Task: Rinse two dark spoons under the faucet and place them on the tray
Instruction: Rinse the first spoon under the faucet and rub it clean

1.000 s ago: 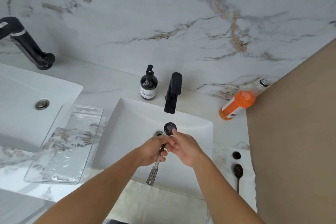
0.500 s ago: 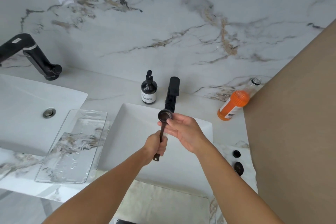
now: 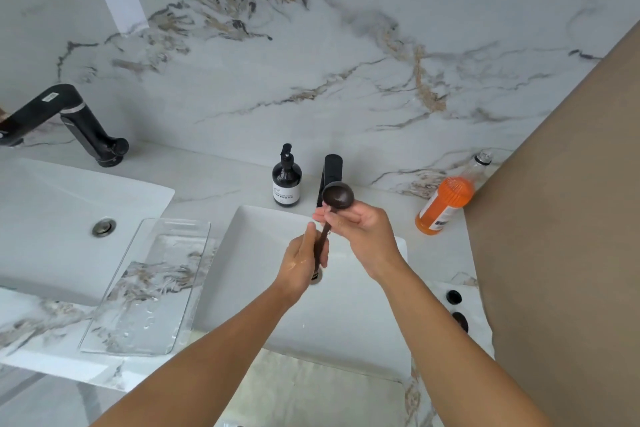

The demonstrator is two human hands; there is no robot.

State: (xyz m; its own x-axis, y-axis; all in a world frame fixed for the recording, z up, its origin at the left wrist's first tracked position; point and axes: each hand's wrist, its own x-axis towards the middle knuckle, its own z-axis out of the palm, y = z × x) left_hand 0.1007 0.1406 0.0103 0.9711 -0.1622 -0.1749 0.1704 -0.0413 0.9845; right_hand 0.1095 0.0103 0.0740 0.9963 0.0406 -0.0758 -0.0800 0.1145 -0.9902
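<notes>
I hold a dark spoon (image 3: 337,197) upright over the white sink (image 3: 346,315), its bowl just below the black faucet (image 3: 330,173). My left hand (image 3: 302,262) is closed around the handle low down. My right hand (image 3: 360,225) pinches the neck just under the bowl. No running water is visible. A second dark spoon (image 3: 460,321) lies on the counter at the sink's right, with a small dark round piece (image 3: 453,296) behind it. The clear glass tray (image 3: 149,284) sits left of the sink, wet and holding nothing.
A dark soap pump bottle (image 3: 286,180) stands left of the faucet. An orange bottle (image 3: 446,204) leans at the back right against a brown wall panel (image 3: 561,218). A second sink (image 3: 62,218) with a black faucet (image 3: 65,121) lies at the far left.
The spoon has been raised and turned upright, its bowl lifted from near the drain up to the faucet spout. My left hand slid down the handle; my right hand rose with the bowl.
</notes>
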